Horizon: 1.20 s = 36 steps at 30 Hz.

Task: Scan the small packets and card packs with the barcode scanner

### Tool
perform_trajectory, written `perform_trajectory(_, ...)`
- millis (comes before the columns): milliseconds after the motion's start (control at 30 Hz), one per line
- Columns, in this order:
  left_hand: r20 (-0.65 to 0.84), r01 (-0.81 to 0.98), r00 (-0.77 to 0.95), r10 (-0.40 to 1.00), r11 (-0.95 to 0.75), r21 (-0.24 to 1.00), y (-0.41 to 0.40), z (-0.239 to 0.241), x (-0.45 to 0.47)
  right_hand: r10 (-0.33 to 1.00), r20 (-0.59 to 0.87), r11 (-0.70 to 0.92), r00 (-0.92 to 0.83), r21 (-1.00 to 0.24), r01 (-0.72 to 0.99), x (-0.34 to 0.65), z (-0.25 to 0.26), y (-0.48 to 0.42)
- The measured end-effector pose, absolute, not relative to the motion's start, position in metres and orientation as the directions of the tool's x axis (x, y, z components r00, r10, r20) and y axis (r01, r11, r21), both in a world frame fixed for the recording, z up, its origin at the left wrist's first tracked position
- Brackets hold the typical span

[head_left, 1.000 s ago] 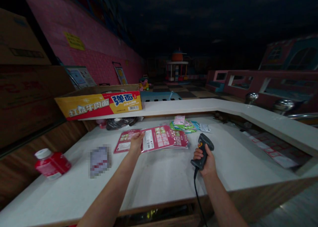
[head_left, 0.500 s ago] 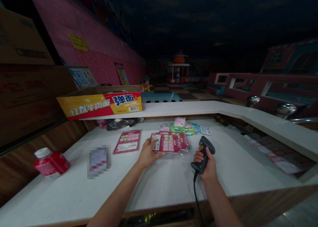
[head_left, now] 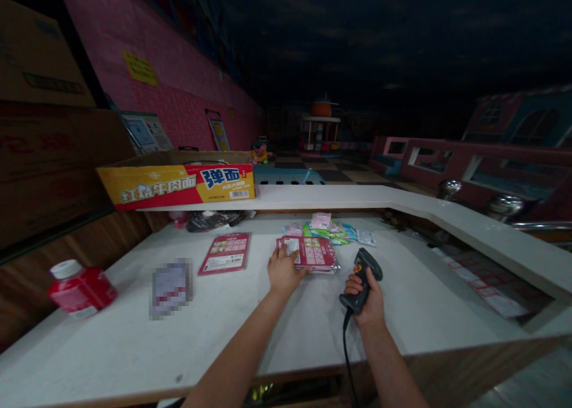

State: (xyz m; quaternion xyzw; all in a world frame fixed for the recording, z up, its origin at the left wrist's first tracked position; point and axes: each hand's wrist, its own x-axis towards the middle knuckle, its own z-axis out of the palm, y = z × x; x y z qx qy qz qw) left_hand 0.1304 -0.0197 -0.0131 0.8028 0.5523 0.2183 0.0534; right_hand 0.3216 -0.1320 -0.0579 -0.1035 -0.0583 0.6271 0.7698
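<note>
Head view, looking down at a white counter (head_left: 286, 324). Laying left hand (head_left: 282, 272) on the left end of a stack (head_left: 318, 254) of red packets, fingers on top and thumb at the near edge; not showing whether pinching the top packet or only pressing it. Gripping a black scanner (head_left: 361, 271) in right hand (head_left: 369, 301) just right of the stack, fingers clamped round the handle, nose pointing up and away, cable (head_left: 346, 351) trailing back off the counter's near edge. Showing, well left of the stack, one red packet (head_left: 221, 253) alone; just behind the stack, a loose pile (head_left: 331, 228) of pink and green packets; far left of the stack, a red bottle (head_left: 81, 289) with a white cap; behind and left of the stack, up on a ledge, a yellow-and-red box (head_left: 179, 183).

Judging the risks: sliding and fanning the glossy stack through a sideways push from the left hand, or lifting two packets at once through clinging. Snagging the cable on the counter edge and tugging the scanner off aim. Getting a failed read off shiny wrap in the dim light.
</note>
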Motion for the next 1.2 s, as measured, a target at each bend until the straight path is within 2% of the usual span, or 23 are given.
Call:
perform_trajectory(167,0.290,0.847,0.335,0.896,-0.422,0.325,-0.022,-0.016,0.127,0.984,-0.032,0.161,0.174,-0.247,-0.956,0.321,-0.058,-0.135)
perform_trajectory(300,0.375,0.831,0.357,0.856,-0.474,0.290,-0.014,-0.017,0.094,0.988,-0.047,0.129,0.145,-0.246,-0.961,0.321,-0.061,-0.138)
perform_trajectory(367,0.386,0.894,0.261,0.885,-0.373,0.251,-0.007,-0.019,0.067,0.988,-0.061,0.125,0.144,-0.250,-0.960,0.321,-0.061,-0.139)
perform_trajectory(500,0.308,0.985,-0.006,0.951,-0.047,0.167,0.002,-0.026,0.016,0.986,-0.062,0.138,0.157,-0.239,-0.961,0.320,-0.061,-0.140)
perform_trajectory(567,0.288,0.988,-0.036,0.957,-0.010,0.157,0.002,-0.031,0.001,0.984,-0.069,0.146,0.166,-0.228,-0.962,0.319,-0.062,-0.141)
perform_trajectory(733,0.343,0.974,0.063,0.937,-0.133,0.184,-0.006,-0.031,-0.010,0.983,-0.086,0.141,0.162,-0.214,-0.967,0.318,-0.063,-0.141)
perform_trajectory(833,0.430,0.980,-0.132,0.893,0.052,0.193,-0.008,-0.027,-0.011,0.983,-0.087,0.140,0.160,-0.196,-0.971,0.316,-0.062,-0.141)
perform_trajectory(900,0.431,0.962,-0.253,0.866,0.178,0.207,-0.007,-0.026,-0.013,0.983,-0.092,0.141,0.160,-0.185,-0.973,0.315,-0.061,-0.141)
perform_trajectory(1033,0.366,0.948,-0.287,0.885,0.209,0.238,-0.004,-0.028,-0.016,0.982,-0.099,0.141,0.161,-0.189,-0.972,0.316,-0.061,-0.140)
perform_trajectory(1200,0.291,0.889,-0.374,0.881,0.250,0.384,-0.001,-0.028,-0.023,0.984,-0.073,0.140,0.160,-0.226,-0.964,0.317,-0.064,-0.140)
